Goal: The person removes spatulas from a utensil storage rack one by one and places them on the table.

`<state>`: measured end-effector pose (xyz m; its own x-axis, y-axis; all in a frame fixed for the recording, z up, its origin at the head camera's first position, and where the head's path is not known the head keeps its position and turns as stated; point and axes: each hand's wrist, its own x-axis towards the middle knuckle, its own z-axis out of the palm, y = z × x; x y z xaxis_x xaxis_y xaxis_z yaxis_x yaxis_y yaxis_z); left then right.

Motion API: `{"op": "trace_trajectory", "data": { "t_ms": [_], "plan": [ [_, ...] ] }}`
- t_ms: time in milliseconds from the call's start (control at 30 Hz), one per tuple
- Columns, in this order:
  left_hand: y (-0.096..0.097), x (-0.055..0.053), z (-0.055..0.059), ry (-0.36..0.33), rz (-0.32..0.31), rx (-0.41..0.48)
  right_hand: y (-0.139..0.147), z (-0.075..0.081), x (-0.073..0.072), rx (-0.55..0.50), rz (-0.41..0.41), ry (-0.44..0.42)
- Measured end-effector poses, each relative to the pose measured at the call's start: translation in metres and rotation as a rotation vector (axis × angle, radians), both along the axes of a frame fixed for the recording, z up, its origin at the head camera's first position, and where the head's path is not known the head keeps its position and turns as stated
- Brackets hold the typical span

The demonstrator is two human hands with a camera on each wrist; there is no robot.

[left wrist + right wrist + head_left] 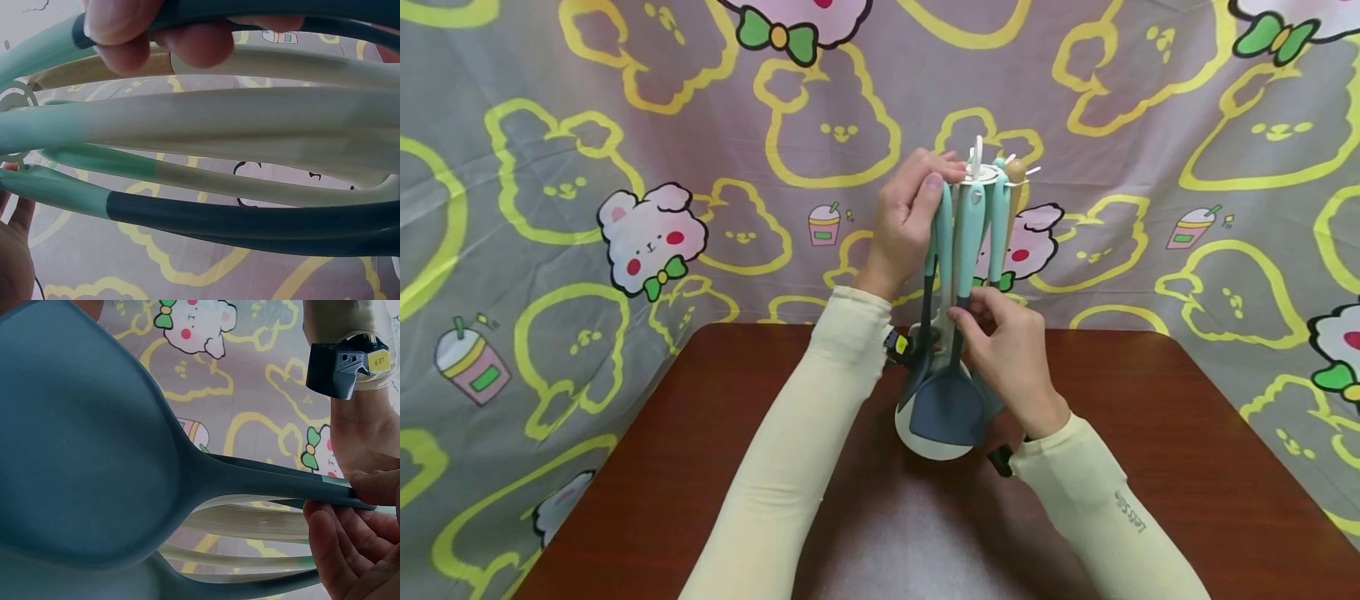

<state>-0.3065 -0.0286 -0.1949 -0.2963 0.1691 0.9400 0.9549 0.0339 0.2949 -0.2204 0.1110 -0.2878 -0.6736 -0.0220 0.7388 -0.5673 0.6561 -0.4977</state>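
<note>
Dark turner (947, 410) blocks utensil rack's (982, 173) front — patterned cloth (820, 125) behind, table (730, 417) beneath.

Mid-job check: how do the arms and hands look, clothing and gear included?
The left sleeve and right sleeve are cream and close-fitting; the right bears dark lettering. Left hand and right hand are ungloved. A black box with a yellow label sits at the left cuff, a black piece at the right.

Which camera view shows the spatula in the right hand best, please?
The head view: the spatula shows from handle to blade, partly behind the right hand. The right wrist view shows shaft and cropped blade; the left wrist view, only parts of handle and shaft.
</note>
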Motion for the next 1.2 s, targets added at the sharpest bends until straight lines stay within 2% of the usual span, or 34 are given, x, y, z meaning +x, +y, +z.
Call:
{"op": "trace_trajectory", "data": {
  "t_ms": [200,333,433,667,800,1067,1167,1200],
  "plan": [
    [-0.003,-0.011,-0.001,0.029,-0.023,0.023,-0.005,0.004,0.0,-0.005,0.022,0.007],
    [-0.004,-0.009,0.0,0.03,-0.01,0.023,-0.006,0.006,0.001,-0.007,0.028,0.008],
    [-0.004,-0.003,0.002,0.022,0.003,0.017,-0.006,0.006,0.002,-0.011,0.024,0.005],
    [-0.004,0.026,0.011,0.009,-0.001,0.011,-0.003,0.006,0.004,-0.01,0.018,0.01],
    [-0.003,0.029,0.012,0.01,-0.005,0.008,-0.001,0.007,0.005,-0.011,0.013,0.024],
    [-0.002,0.027,0.01,0.004,-0.005,0.014,0.001,0.005,0.006,-0.005,0.003,0.03],
    [0.0,0.014,0.006,0.011,-0.005,0.017,0.002,0.005,0.006,-0.004,0.003,0.031],
    [0.0,0.014,0.005,0.008,-0.004,0.015,0.002,0.005,0.007,-0.006,0.003,0.031]
  ]
}}
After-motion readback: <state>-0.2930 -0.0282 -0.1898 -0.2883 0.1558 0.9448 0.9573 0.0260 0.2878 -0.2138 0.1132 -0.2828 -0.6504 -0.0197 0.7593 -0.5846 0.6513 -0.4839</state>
